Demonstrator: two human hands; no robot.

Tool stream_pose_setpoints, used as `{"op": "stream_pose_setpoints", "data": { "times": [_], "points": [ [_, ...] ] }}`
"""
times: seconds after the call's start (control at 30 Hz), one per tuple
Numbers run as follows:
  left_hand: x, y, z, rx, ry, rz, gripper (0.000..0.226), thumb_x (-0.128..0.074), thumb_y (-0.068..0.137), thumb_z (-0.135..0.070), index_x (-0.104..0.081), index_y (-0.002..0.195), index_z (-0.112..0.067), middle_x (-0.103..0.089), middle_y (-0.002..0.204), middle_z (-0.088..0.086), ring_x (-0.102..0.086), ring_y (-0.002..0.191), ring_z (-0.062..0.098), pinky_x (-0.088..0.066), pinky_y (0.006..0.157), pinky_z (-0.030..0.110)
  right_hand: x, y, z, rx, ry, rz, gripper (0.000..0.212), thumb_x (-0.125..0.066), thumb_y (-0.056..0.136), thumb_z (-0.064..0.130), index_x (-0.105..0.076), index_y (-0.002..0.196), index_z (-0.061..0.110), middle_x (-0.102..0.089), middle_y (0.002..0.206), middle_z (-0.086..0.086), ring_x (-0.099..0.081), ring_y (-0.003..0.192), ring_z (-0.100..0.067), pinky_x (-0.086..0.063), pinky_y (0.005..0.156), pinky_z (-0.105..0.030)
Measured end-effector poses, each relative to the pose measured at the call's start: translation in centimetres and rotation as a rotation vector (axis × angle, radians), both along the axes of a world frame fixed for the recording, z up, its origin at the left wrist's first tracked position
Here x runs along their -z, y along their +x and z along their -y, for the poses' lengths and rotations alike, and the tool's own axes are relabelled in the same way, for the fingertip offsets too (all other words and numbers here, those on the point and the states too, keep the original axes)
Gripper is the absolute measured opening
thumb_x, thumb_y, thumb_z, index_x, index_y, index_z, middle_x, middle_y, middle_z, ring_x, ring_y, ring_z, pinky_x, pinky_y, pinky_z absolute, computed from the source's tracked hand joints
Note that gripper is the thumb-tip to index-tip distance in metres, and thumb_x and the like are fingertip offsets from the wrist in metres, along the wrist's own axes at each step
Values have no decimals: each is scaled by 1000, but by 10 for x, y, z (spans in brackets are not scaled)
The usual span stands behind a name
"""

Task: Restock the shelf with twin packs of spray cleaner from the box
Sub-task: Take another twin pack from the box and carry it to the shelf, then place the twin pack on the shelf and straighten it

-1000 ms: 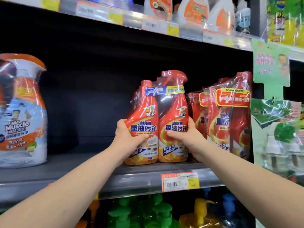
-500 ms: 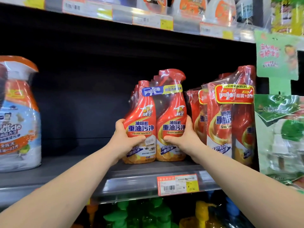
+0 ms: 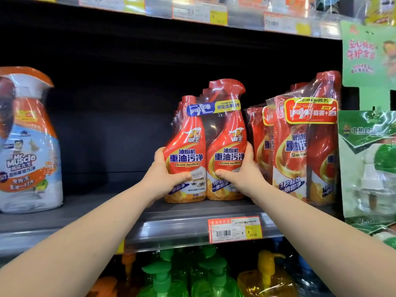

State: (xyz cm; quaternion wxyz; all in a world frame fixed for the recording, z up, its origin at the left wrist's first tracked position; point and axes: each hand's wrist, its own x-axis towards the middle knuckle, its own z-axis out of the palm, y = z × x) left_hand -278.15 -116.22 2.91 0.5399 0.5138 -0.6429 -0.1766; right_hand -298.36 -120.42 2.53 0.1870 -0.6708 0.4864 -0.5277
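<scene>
L hand [image 3: 164, 180] & R hand [image 3: 242, 179] clamp twin pack [image 3: 205, 151], thumbs in front; shelf [image 3: 171, 213] under it; slick wrap could slip, topple pack fwd.

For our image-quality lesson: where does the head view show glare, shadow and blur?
Head view: glare streaks the wrap of the twin pack, the back of the shelf lies in deep shadow, and the top price tags are blurred.
</scene>
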Motion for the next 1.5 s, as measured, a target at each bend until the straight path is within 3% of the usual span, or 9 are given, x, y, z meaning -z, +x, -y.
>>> {"op": "stream_pose_setpoints", "data": {
  "times": [0.2, 0.4, 0.5, 0.57, 0.67, 0.8, 1.03, 1.27, 1.5],
  "points": [
    [-3, -4, -4, -65, 34, 44, 87, -76, 78, -20, -18, 142, -20, -52, 123, 1, -53, 103, 15, -45, 79, 29, -2, 7, -12, 70, 58, -40, 120, -77, 76, 35, 17, 150, 23, -31, 149, -11, -37, 134, -29, -36, 110, -46],
    [-4, -6, -12, -221, 70, 185, 87, -77, 74, -38, -22, 138, -18, -51, 130, 8, -56, 113, 25, -50, 94, 45, -22, 9, -37, 168, 126, -222, 116, -74, 79, 32, 15, 150, 10, -16, 156, -15, -30, 139, -32, -32, 113, -42],
    [-5, -3, -27, -308, 76, 301, 78, -70, 76, -49, -30, 136, -18, -50, 131, 10, -55, 113, 26, -49, 95, 46, -22, 7, -53, 147, 9, -341, 106, -68, 84, 37, 9, 151, 12, -6, 159, -13, -29, 141, -32, -32, 113, -43],
    [-6, 1, -41, -378, 82, 418, 74, -62, 81, -53, -33, 138, -16, -45, 137, 12, -52, 119, 29, -46, 96, 42, -19, 10, -67, 144, -165, -530, 93, -61, 88, 41, 0, 153, 16, -3, 160, -12, -17, 146, -31, -27, 116, -46],
    [-6, 9, -68, -568, 58, 757, 75, -49, 83, -65, -36, 137, -16, -43, 139, 10, -49, 122, 32, -44, 92, 43, -18, 22, -88, 153, -387, -859, 71, -48, 93, 49, -18, 150, 19, -9, 160, -9, -7, 148, -30, -20, 116, -51],
    [6, 23, -102, -732, 17, 1055, 67, -40, 86, -66, -44, 131, -16, -49, 133, 6, -49, 120, 29, -43, 92, 44, -9, 48, -108, 42, -452, -986, 65, -45, 93, 51, -26, 147, 21, -18, 158, -5, -10, 147, -28, -17, 115, -50],
    [41, 70, -176, -874, 79, 1107, 63, -43, 87, -62, -47, 128, -14, -49, 128, 8, -45, 122, 29, -39, 96, 42, 25, 107, -139, -220, -555, -989, 68, -43, 92, 54, -23, 149, 22, -25, 154, -2, -15, 145, -26, -17, 114, -46],
    [89, 126, -265, -982, 436, 1230, 66, -40, 87, -64, -43, 131, -15, -48, 132, 8, -43, 124, 30, -38, 100, 42, 66, 173, -188, -495, -593, -978, 68, -44, 92, 53, -24, 148, 22, -27, 154, -2, -16, 145, -27, -16, 115, -44],
    [120, 185, -370, -996, 695, 1154, 67, -39, 89, -63, -38, 135, -14, -49, 128, 8, -47, 118, 29, -42, 91, 40, 104, 253, -254, -662, -496, -1039, 69, -43, 93, 53, -18, 150, 25, -20, 158, 0, -12, 147, -26, -13, 117, -47]
  ]
}}
